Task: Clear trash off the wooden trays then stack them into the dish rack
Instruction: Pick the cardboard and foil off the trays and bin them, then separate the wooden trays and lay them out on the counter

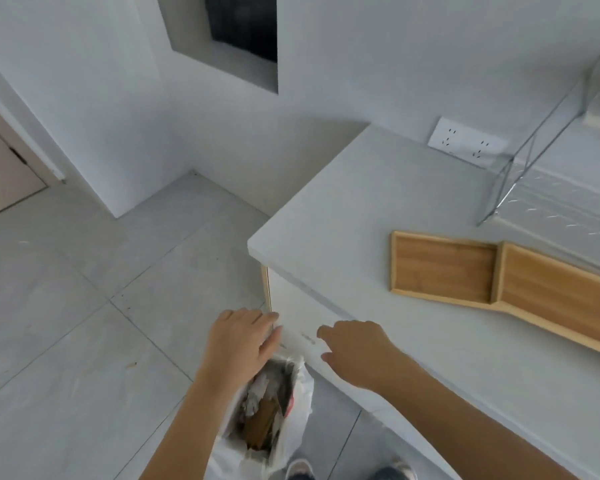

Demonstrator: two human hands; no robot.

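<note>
Head view shows your two wooden trays (506,289) bare on the counter (343,216), just before the dish rack (548,188). Both left hand (239,337) and right hand (357,351) hang spread and empty above the trash bag (274,410). Clearing looks finished; next, grasp a tray for racking.

Two wooden trays (444,266) (561,299) lie side by side on the table (343,209) to your right, apparently touching. Behind them the dish rack (548,174) stands at the wall, with a wall socket (466,142) to its left. On the floor (66,306) below the table's corner sits a trash bag (274,410), just ahead of your shoes (300,469).
</note>
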